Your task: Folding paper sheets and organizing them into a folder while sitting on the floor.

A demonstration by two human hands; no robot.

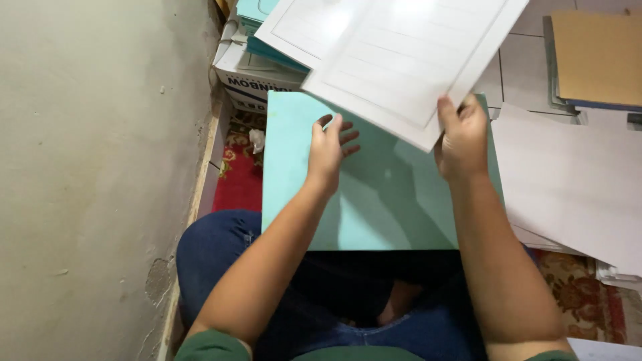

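A large pale green sheet of card lies across my lap. My left hand rests flat on its upper part, fingers spread and holding nothing. My right hand grips the lower corner of a white lined sheet, lifted and tilted above the green card's far edge. The white sheet hides the card's top right part.
A plastered wall runs along the left. A white cardboard box with teal sheets on top stands ahead. White paper sheets pile at right, a brown card stack lies far right on tiles. A red patterned rug lies beneath.
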